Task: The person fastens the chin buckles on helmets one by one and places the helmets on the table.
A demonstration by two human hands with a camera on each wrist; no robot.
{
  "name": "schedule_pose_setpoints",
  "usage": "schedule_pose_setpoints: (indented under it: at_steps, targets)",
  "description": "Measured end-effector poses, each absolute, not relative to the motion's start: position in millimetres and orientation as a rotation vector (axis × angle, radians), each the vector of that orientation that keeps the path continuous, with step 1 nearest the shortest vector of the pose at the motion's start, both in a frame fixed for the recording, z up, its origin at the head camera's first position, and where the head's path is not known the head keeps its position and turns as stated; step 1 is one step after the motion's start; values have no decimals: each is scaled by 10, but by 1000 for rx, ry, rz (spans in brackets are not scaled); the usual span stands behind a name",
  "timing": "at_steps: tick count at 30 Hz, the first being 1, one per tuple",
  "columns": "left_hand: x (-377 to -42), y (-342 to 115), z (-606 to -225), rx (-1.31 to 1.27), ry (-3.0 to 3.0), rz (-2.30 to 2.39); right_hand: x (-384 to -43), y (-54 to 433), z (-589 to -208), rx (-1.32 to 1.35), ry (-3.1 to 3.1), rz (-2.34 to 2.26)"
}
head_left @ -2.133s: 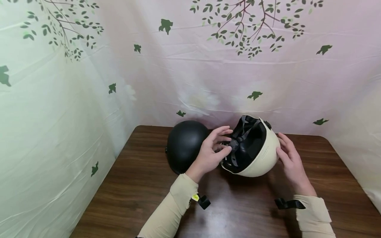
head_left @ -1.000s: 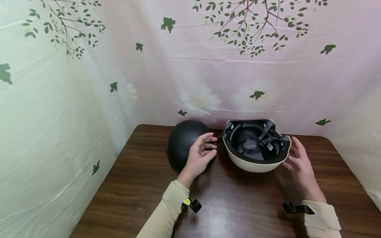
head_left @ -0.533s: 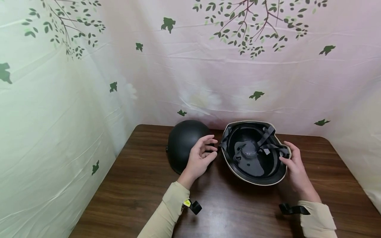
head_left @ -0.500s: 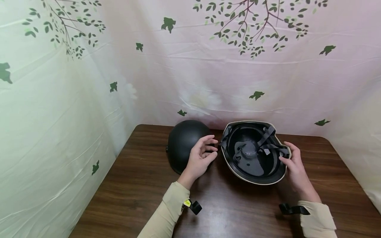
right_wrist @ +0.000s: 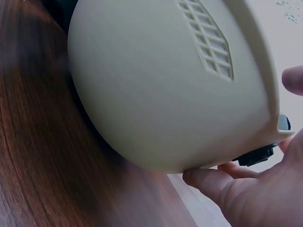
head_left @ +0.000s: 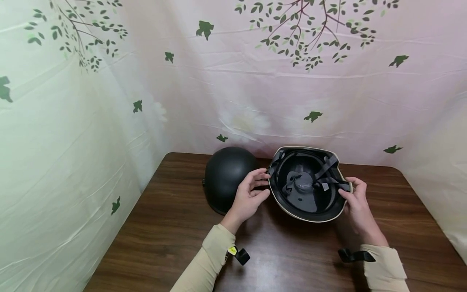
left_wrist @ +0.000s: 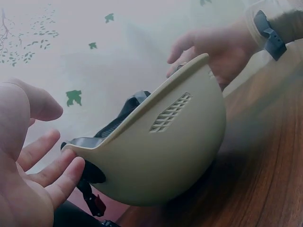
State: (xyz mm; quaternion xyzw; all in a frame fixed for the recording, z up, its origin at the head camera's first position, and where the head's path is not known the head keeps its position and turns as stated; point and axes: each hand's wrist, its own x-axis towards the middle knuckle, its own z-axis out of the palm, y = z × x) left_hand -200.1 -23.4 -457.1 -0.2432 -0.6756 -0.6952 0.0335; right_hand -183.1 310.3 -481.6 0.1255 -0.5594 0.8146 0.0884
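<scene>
Head view shows the cream helmet [head_left: 308,184] upturned on the worktop [head_left: 175,227], right hand [head_left: 357,205] gripping its three-o'clock rim, left hand [head_left: 249,194] relaxed at nine; wrist views confirm, so steadying seems underway.

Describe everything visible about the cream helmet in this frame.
The cream helmet rests upside down on the wooden table, its opening tilted toward the camera, beside a black helmet. Its smooth, plastic-looking shell has a grid-shaped vent on each side. Inside are dark padding and grey straps. The right hand holds its right rim, thumb on the edge; the left hand has its fingertips at the left rim.
</scene>
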Motion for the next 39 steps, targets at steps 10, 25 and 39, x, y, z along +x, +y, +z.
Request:
schedule_pose_setpoints:
  at_steps: [10,25,39]
  targets:
    - [-1983,-268,-4567,-746,-2109,-2070,-1830,3157,-4746,265,-1973,2079]
    - [-1966,-285,-4573,-710,-2124,-2075,-1841,2946,-4065,328,-2192,1398]
    - [-1949,-206,-4574,-686,-2078,-2133,-2203,2598,-3768,401,-2452,1941]
